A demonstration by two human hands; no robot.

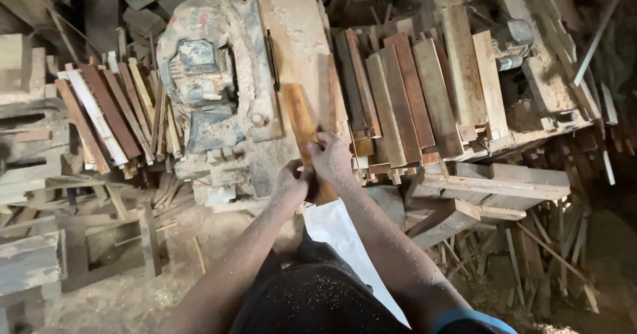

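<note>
My left hand (290, 178) and my right hand (330, 156) both grip the near end of a narrow reddish-brown wooden strip (298, 115). The strip lies flat on the sawdust-covered table of a woodworking machine (292, 35), pointing away from me. It runs next to a slim upright fence or blade (271, 59) on the table. My forearms are dusted with sawdust.
A dusty electric motor (199, 75) sits left of the machine table. Stacked wooden slats (411, 95) lie to the right, and thinner strips (113, 115) to the left. Wooden frames (106, 241) and offcuts (537, 254) litter the sawdust floor. A white sheet (338, 231) hangs by my lap.
</note>
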